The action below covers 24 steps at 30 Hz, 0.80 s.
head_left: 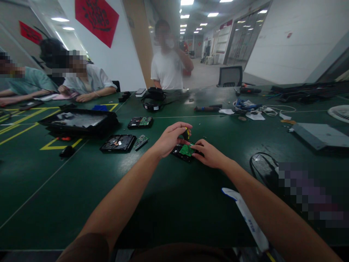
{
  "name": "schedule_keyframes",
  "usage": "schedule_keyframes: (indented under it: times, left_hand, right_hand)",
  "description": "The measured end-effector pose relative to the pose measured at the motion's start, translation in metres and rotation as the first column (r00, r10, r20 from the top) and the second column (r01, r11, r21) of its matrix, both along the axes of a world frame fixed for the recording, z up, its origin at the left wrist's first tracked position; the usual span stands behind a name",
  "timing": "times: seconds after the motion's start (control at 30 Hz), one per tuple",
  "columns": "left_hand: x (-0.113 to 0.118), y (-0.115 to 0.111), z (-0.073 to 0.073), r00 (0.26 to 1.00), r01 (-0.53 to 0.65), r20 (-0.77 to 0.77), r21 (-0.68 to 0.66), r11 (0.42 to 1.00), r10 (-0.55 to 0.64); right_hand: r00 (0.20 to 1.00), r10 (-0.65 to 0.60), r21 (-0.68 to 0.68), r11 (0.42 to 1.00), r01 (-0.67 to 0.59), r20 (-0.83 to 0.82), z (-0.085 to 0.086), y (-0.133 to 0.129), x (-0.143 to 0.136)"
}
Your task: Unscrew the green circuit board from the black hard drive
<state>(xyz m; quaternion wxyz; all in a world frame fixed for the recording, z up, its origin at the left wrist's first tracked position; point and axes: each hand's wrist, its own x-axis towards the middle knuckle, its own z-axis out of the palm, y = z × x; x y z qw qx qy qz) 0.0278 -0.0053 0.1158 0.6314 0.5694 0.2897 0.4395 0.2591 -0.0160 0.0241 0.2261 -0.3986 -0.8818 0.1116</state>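
Note:
A hard drive (186, 151) with a green circuit board on its upper face lies on the dark green table between my hands. My left hand (172, 140) is closed round a screwdriver (186, 133) with a yellow and black handle, held upright above the board. My right hand (208, 153) grips the drive's right edge, thumb in front and fingers over the board near the screwdriver's tip. To the left lie an opened hard drive (118, 143), a loose circuit board (141, 142) and another hard drive (140, 122) with its board showing.
A black tray (79, 122) stands at left. A grey metal box (320, 135) is at right, with cables and blue-grey gloves (247, 105) farther back. A white strip (249, 218) lies beneath my right forearm. Power tools (208, 108) lie beyond. Several people sit or stand across the table.

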Motion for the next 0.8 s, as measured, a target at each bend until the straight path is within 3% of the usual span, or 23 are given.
schedule_keyframes:
  times: [0.4,0.63,0.8]
  left_hand:
    - [0.0020,-0.0003,-0.0037,0.999,0.021,-0.039,0.035,0.999,-0.019]
    - [0.0004,-0.0004,0.0003,0.994,-0.020,-0.102,0.080,0.997,0.028]
    - [0.0013,-0.0027,0.0026,1.000,-0.005,-0.020,0.011,1.000,0.005]
  right_hand:
    - [1.000,-0.006,-0.014,1.000,0.006,0.007,0.0028,-0.0010,-0.0007]
    - [1.000,0.005,0.005,1.000,-0.005,0.006,-0.0010,0.0008,0.0001]
    - [1.000,0.006,0.001,1.000,-0.006,0.008,0.0005,0.0001,0.0007]
